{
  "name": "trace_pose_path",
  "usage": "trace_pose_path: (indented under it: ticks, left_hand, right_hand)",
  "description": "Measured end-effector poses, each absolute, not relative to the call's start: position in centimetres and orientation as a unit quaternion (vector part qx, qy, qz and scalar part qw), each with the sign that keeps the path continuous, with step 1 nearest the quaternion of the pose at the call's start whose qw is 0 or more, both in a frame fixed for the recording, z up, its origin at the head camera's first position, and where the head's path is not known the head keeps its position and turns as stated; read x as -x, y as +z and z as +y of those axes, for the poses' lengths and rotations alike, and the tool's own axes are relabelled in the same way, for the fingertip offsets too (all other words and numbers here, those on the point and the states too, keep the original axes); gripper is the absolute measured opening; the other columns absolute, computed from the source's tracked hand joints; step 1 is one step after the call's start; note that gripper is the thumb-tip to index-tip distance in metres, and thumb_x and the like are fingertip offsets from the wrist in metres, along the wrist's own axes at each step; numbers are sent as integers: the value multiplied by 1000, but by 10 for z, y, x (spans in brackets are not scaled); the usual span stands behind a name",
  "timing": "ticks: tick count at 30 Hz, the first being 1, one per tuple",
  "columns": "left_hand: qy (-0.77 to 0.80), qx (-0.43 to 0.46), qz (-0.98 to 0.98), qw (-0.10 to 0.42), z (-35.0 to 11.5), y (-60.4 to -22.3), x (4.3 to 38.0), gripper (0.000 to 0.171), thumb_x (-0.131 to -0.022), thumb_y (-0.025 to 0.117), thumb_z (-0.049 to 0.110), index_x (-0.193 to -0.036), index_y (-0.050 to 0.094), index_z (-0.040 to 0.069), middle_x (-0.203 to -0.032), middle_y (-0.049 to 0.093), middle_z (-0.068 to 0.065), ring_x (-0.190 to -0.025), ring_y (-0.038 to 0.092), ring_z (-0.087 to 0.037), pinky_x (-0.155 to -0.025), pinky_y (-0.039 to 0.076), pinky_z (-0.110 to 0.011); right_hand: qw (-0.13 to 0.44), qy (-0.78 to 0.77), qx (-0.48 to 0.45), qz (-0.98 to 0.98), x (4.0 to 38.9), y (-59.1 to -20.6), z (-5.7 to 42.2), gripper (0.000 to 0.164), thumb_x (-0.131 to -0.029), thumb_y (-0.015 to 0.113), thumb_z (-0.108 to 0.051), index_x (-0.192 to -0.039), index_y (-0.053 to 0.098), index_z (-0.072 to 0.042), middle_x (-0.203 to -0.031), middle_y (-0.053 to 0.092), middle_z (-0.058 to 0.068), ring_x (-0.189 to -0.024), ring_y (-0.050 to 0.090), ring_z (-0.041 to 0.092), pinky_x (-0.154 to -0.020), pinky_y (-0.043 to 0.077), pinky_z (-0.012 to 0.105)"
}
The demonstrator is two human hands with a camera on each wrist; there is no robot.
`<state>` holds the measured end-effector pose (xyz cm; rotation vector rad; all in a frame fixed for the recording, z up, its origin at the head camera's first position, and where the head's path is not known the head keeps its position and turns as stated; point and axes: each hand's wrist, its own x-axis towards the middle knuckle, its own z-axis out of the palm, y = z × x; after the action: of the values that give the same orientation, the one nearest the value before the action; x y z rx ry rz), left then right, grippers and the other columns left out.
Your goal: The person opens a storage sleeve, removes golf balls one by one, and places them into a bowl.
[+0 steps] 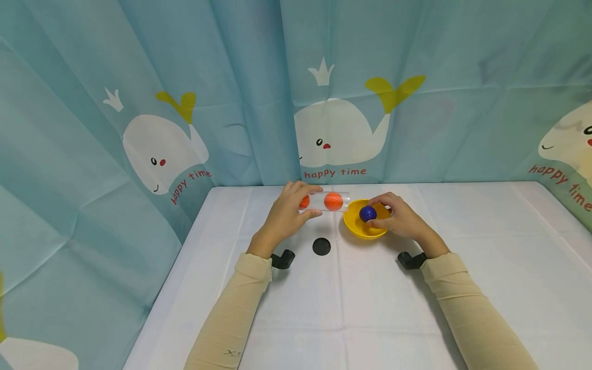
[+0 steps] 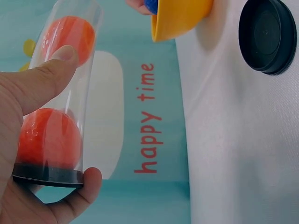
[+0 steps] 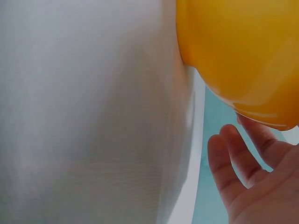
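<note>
My left hand (image 1: 285, 211) grips a clear plastic tube (image 1: 316, 201), its open end pointing right. Inside are two orange balls (image 2: 49, 137), one near the black end cap (image 2: 49, 175) and the other further along the tube. Over a yellow bowl (image 1: 363, 234), the right hand (image 1: 401, 218) pinches a blue ball (image 1: 368, 214) between thumb and fingertips. The tube's mouth comes close to the bowl's left rim. In the right wrist view the bowl's side hides the ball and some of the fingers.
A round black lid (image 1: 321, 246) lies on the white-covered table (image 1: 305, 303), in front of the tube and left of the bowl. Behind the table hangs a light blue curtain (image 1: 259, 92) printed with whales. Both wrists carry black camera mounts (image 1: 283, 259).
</note>
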<state>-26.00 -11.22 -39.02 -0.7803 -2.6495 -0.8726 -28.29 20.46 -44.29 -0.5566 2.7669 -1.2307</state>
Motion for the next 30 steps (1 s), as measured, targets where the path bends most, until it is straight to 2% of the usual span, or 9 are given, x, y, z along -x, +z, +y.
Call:
trace_pose_path:
  ticks: [4,10,14,24,27,30]
  left_hand:
    - [-293,265,-911,121,-112,-390,260,54,-87,82,30,-136,63,19,-127,63,-4,-107,49,-21,-84,49,-33]
    - [-295,265,-910,119,-112,-390,260,54,-87,83,27,-136,63,20,-125,63,-5,-107,48,-21,-82,49,-34]
    - [-295,263,-911,119,-112,-390,260,54,-86,84,25,-136,63,20,-125,62,-4,-107,48,-21,-82,49,-34]
    - [-289,269,-911,116,-111,-390,261,53,-87,82,30,-136,63,20,-125,63,-7,-107,48,-21,-83,50,-35]
    - [-288,269,-911,117,-111,-389,260,53,-87,82,29,-136,63,20,-125,63,-8,-108,49,-22,-84,51,-36]
    - [-289,271,-910,119,-112,-390,260,53,-87,83,28,-135,63,19,-125,64,-8,-109,50,-22,-86,52,-38]
  right_hand:
    - [34,-397,180,899,283,-444,205,38,-89,78,-16,-123,65,-5,-138,54,21,-125,46,39,-97,42,50]
    - [46,-430,153,888,283,-441,204,30,-93,73,-15,-119,63,-2,-138,54,20,-127,47,37,-104,43,54]
    - [42,-442,145,884,282,-436,206,32,-96,71,-15,-122,61,0,-136,54,21,-127,46,38,-109,43,57]
    - [-14,-462,138,876,283,-428,206,31,-98,66,-16,-121,60,4,-130,56,23,-124,49,42,-109,41,59]
    - [-37,-460,141,876,280,-423,202,30,-98,66,-16,-120,61,4,-125,58,21,-119,51,38,-105,44,52]
    - [-53,-454,141,878,276,-415,197,29,-99,66,-17,-119,62,3,-121,61,19,-110,52,31,-97,45,37]
